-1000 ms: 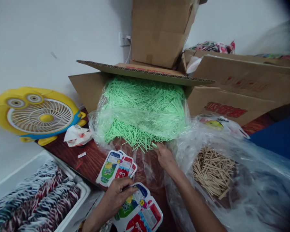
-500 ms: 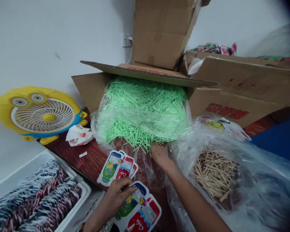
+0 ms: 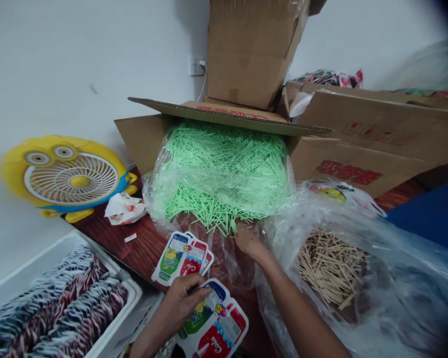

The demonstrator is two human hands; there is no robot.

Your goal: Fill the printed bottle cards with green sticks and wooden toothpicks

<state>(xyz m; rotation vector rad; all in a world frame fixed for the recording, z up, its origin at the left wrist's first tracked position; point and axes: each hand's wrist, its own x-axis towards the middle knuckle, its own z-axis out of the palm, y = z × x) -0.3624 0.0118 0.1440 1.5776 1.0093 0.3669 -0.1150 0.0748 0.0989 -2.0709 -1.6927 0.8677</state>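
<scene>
My left hand (image 3: 184, 301) grips a flat printed packet (image 3: 218, 325) cut in the outline of a green lemon drink and a red cola, thumb on top. Just beyond it, a few similar packets (image 3: 181, 258) lie fanned on the dark wooden table. My right hand (image 3: 246, 239) is at the front edge of a large heap of thin green sticks (image 3: 224, 154), its fingers closed around a few of them; the fingertips are partly hidden. The heap spills from a clear plastic bag inside an open cardboard box (image 3: 138, 139) lying on its side.
Thin tan sticks (image 3: 330, 268) lie in clear plastic (image 3: 395, 278) on the right. A white foam bin (image 3: 134, 298) at lower left holds rows of packets. A yellow fan (image 3: 78, 174), a crumpled wrapper (image 3: 125, 209) and more cartons (image 3: 377, 124) stand around.
My right hand has shifted slightly at the edge of the green heap, with green sticks now showing at its fingertips. My left hand keeps the packet in place. The view has moved slightly.
</scene>
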